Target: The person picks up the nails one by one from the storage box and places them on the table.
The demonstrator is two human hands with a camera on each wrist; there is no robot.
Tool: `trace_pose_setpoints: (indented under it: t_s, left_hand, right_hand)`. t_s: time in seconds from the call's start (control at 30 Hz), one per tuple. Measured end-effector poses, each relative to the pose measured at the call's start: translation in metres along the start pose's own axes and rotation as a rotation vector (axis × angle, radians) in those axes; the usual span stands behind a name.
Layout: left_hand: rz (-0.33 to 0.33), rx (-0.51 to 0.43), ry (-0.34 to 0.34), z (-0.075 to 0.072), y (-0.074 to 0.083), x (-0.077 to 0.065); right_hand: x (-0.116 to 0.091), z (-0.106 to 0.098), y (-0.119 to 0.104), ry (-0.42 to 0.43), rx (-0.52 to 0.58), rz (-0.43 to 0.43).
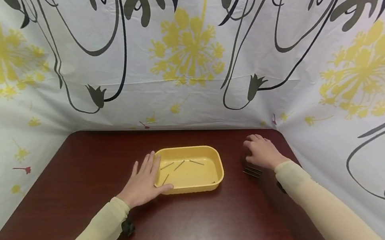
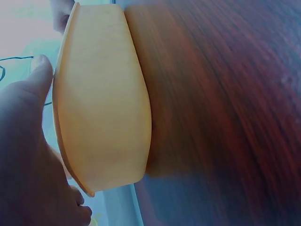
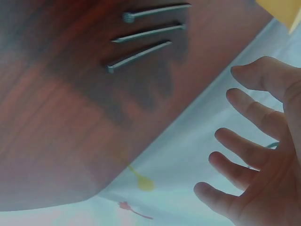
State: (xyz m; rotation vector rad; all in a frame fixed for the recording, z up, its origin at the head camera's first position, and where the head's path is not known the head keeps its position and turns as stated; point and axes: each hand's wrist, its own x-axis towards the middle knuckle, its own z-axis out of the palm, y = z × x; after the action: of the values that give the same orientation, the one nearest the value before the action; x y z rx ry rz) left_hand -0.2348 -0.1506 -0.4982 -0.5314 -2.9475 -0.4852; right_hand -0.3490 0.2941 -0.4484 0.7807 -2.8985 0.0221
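Observation:
My left hand (image 1: 143, 184) rests on the left end of a yellow plastic tray (image 1: 189, 187), its fingers straight along the rim and its thumb over the near corner. In the left wrist view the tray's outer wall (image 2: 101, 99) stands beside that hand. Several thin nails (image 1: 197, 162) lie scattered on the tray floor. Off to the right, my right hand (image 1: 264, 153) hovers over the table with fingers spread and slightly bent, nothing between them. Close by it, three metal nails (image 3: 149, 34) lie side by side on the wood, apart from the fingers in the right wrist view.
The dark red wooden table (image 1: 99, 172) has rounded far corners. A white cloth (image 1: 194, 108) printed with flowers hangs along its back and sides.

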Motion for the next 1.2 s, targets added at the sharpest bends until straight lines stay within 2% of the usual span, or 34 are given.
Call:
trace_pose_setpoints:
  t_s: [0.27,0.53,0.7,0.87,1.2]
  left_hand:
    - [-0.005,0.012,-0.006,-0.005,0.003,0.0]
    - [-0.003,-0.01,0.002,-0.001,0.003,0.002]
    - [0.005,-0.006,0.008,0.002,0.001,0.003]
    - [0.013,0.015,0.009,0.004,0.001,0.005]
    - [-0.006,-0.002,0.003,0.005,0.004,0.007]
  right_hand:
    - [0.008,-0.016,-0.014,0.035,0.05,-0.002]
    - [0.025,-0.024,-0.04,0.049,0.122,-0.022]
    - [0.039,-0.024,-0.064,0.05,0.181,-0.055]
    - [0.052,-0.022,-0.086,0.056,0.176,-0.089]
    - [0.07,-0.01,-0.119,-0.022,0.181,-0.105]
